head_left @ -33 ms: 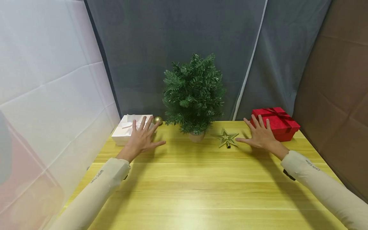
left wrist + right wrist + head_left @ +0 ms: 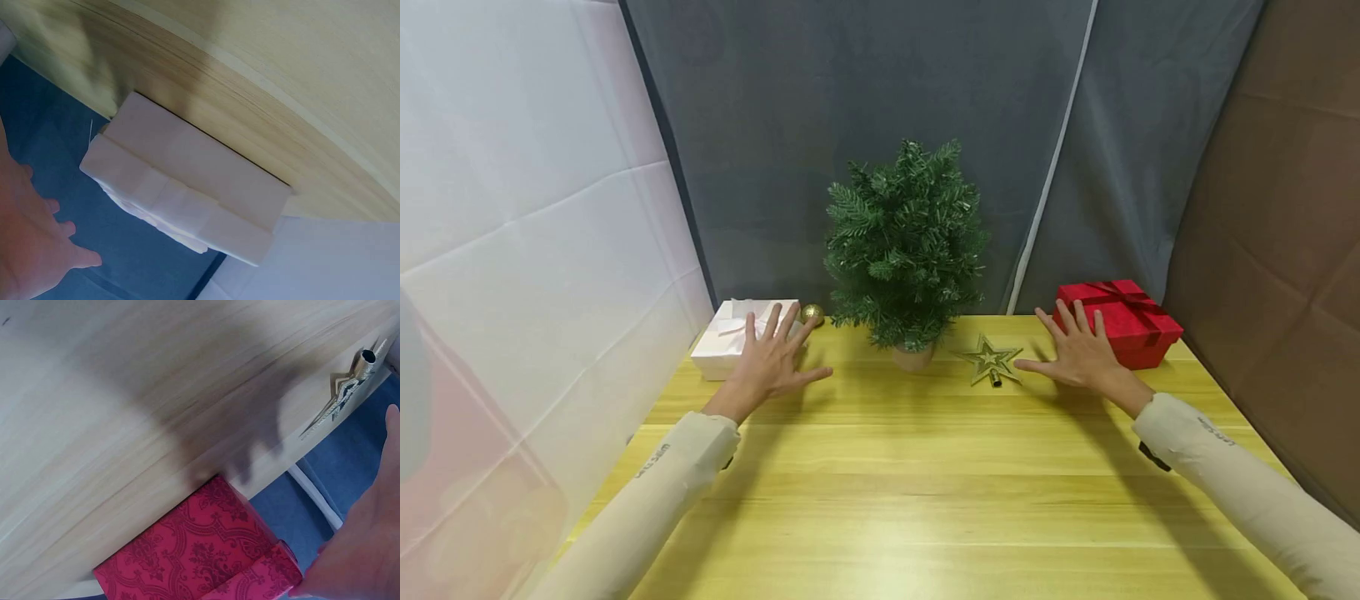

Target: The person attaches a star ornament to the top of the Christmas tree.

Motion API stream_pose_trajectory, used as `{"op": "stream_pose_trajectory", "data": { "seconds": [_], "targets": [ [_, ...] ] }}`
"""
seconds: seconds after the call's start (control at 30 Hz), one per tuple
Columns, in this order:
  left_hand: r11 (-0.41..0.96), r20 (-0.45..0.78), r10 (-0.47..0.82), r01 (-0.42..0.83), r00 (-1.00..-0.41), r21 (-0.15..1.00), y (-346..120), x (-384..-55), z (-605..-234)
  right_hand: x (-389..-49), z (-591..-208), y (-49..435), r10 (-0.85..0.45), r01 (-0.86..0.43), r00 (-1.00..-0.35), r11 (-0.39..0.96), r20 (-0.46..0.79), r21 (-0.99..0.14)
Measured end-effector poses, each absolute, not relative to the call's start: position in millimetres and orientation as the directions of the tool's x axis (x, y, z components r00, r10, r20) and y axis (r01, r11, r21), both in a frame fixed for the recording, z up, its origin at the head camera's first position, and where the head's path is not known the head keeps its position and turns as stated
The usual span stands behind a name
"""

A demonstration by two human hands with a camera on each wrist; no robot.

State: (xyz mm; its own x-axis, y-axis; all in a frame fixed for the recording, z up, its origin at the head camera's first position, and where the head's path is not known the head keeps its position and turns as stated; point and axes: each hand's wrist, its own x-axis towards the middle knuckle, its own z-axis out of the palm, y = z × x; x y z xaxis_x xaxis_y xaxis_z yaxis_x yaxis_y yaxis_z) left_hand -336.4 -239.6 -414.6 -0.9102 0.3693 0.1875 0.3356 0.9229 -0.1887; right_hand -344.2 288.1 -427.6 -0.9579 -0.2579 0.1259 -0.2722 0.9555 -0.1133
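Observation:
My left hand (image 2: 766, 362), palm down with fingers spread, hovers in front of a white gift box (image 2: 718, 354) and overlaps it in the head view. The left wrist view shows the box's lid and bow (image 2: 169, 200), the hand apart from it. Over on the right, my right hand (image 2: 1084, 357) is also spread and holds nothing, its fingers overlapping a red gift box (image 2: 1138, 333) with a dark ribbon. A damask pattern covers that box (image 2: 200, 550) in the right wrist view. Left of the right thumb lies a gold star tree topper (image 2: 990, 360).
A small green artificial Christmas tree (image 2: 906, 242) in a pale pot (image 2: 913, 358) stands at the back middle of the wooden table (image 2: 910, 483). A gold ball ornament (image 2: 812, 314) sits beside the white box. Grey cloth (image 2: 760, 150) hangs behind, with white and brown cloth at the sides.

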Motion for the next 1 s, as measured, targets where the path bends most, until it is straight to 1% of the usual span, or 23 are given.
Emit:
{"op": "stream_pose_trajectory", "data": {
  "seconds": [0.27,0.6,0.9,1.0],
  "targets": [
    [0.922,0.195,0.373,0.338,-0.907,-0.19,-241.6,-334.8,-413.7,-344.9,-428.7,290.7,-0.265,-0.28,-0.955,0.953,0.134,-0.116],
    [0.918,0.233,0.384,0.343,-0.893,-0.197,-244.8,-335.4,-415.5,-342.4,-425.4,289.4,-0.253,-0.268,-0.959,0.955,0.129,-0.125],
    [0.926,0.213,0.366,0.333,-0.906,-0.178,-244.8,-335.1,-408.6,-340.5,-424.1,288.8,-0.254,-0.268,-0.96,0.955,0.119,-0.124],
    [0.924,0.198,0.364,0.327,-0.91,-0.196,-245.4,-335.5,-404.8,-341.3,-425.7,289.0,-0.256,-0.272,-0.958,0.954,0.128,-0.129]
  ]
}}
